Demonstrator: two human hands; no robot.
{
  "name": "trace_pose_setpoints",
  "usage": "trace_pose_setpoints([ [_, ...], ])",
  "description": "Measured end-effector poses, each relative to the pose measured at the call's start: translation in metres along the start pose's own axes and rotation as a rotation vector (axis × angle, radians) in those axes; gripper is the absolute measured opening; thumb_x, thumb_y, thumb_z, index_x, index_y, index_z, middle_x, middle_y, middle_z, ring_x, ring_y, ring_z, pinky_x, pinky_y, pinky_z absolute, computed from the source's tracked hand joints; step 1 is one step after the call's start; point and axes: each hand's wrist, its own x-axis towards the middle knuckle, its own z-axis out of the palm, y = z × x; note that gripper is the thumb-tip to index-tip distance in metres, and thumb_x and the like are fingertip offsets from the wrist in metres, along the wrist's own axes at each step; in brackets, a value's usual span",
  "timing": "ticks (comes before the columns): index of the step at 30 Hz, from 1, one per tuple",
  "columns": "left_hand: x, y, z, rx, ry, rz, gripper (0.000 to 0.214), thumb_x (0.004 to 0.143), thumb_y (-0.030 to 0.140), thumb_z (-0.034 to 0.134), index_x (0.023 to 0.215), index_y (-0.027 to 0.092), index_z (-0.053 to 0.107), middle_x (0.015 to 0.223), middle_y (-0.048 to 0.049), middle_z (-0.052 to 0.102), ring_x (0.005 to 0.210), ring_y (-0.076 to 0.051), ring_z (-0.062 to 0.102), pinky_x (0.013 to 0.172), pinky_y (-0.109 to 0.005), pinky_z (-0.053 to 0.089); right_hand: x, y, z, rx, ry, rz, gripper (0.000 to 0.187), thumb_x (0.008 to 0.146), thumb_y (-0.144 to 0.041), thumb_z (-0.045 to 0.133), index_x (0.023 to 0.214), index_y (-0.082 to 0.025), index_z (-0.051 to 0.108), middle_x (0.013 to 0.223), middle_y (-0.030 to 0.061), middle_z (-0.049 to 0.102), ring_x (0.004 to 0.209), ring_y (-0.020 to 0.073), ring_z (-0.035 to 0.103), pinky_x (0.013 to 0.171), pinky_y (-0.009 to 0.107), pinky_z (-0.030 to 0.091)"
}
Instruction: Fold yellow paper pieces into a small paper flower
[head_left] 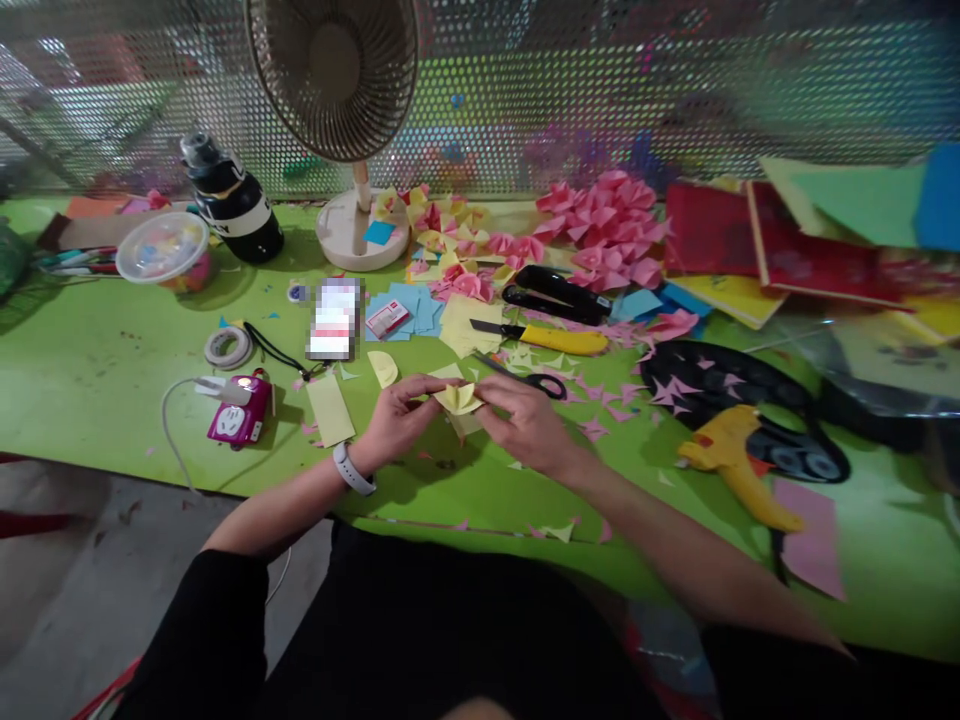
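A folded yellow paper flower (459, 399) is pinched between my two hands, above the green table (262, 420). My left hand (405, 415) grips its left edge with thumb and fingers. On the opposite edge, my right hand (529, 420) is closed the same way. Just beyond my right hand lie black-handled scissors (546, 384), partly hidden. A yellow-handled knife (562, 339) rests farther back. Near my left hand are a yellow paper strip (330, 410) and a rounded yellow paper piece (383, 368).
Pink paper flowers (607, 220) are heaped at the back, near a black stapler (556, 294). A fan (360, 230) and black bottle (244, 215) stand behind. A yellow glue gun (742, 460) lies right; a purple power adapter (241, 410) sits left. Paper scraps are scattered about.
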Motion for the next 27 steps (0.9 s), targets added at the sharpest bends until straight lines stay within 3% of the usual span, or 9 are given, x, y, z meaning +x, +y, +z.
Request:
trace_pose_setpoints([
  [4, -0.001, -0.003, 0.001, 0.104, 0.045, 0.021, 0.025, 0.089, 0.02, 0.065, 0.11, 0.018, 0.078, 0.106, -0.0112, 0.078, 0.098, -0.019, 0.073, 0.085, -0.032, 0.06, -0.001, -0.007, -0.008, -0.02, 0.062, 0.026, 0.047, 0.093, -0.03, 0.054, 0.138, -0.025, 0.064, 0.122, 0.0111, 0.071, 0.11, 0.0306, 0.066, 0.093, 0.056, 0.056],
  [7, -0.003, -0.001, 0.003, 0.077, 0.022, -0.043, 0.028, 0.089, 0.02, 0.064, 0.113, 0.016, 0.077, 0.112, -0.0119, 0.078, 0.1, -0.02, 0.073, 0.088, -0.032, 0.06, -0.002, -0.01, -0.007, -0.009, 0.077, 0.048, 0.049, 0.092, -0.034, 0.056, 0.14, -0.024, 0.061, 0.125, 0.0121, 0.07, 0.113, 0.0313, 0.065, 0.097, 0.058, 0.053],
  [13, -0.002, 0.002, 0.005, -0.149, 0.01, -0.274, 0.033, 0.087, 0.028, 0.067, 0.114, 0.012, 0.077, 0.108, -0.0109, 0.079, 0.087, -0.017, 0.075, 0.083, -0.03, 0.062, 0.0, -0.007, 0.0, 0.053, 0.058, 0.066, 0.04, 0.09, -0.029, 0.059, 0.129, -0.021, 0.064, 0.116, 0.0112, 0.072, 0.103, 0.028, 0.068, 0.09, 0.052, 0.057],
  [19, 0.001, 0.004, 0.007, -0.321, 0.017, -0.411, 0.033, 0.08, 0.034, 0.077, 0.105, 0.012, 0.078, 0.096, -0.0079, 0.079, 0.081, -0.014, 0.073, 0.083, -0.03, 0.062, 0.001, -0.004, 0.008, 0.054, 0.199, 0.123, 0.021, 0.085, -0.029, 0.067, 0.105, -0.025, 0.061, 0.1, 0.0064, 0.069, 0.092, 0.024, 0.068, 0.081, 0.043, 0.059],
  [23, 0.001, 0.007, 0.007, -0.403, 0.024, -0.47, 0.036, 0.079, 0.038, 0.08, 0.104, 0.013, 0.078, 0.097, -0.008, 0.078, 0.081, -0.014, 0.073, 0.083, -0.032, 0.063, 0.002, -0.006, 0.007, 0.029, 0.247, 0.103, 0.011, 0.085, -0.028, 0.067, 0.089, -0.026, 0.057, 0.087, 0.0036, 0.065, 0.078, 0.0205, 0.062, 0.07, 0.038, 0.057],
  [27, 0.001, 0.005, 0.005, -0.393, 0.003, -0.459, 0.037, 0.08, 0.038, 0.079, 0.107, 0.013, 0.078, 0.103, -0.0094, 0.078, 0.083, -0.015, 0.073, 0.083, -0.032, 0.063, 0.004, -0.011, 0.0, 0.054, 0.165, 0.057, 0.006, 0.085, -0.026, 0.064, 0.083, -0.026, 0.058, 0.082, 0.0031, 0.064, 0.074, 0.0201, 0.06, 0.066, 0.038, 0.054],
])
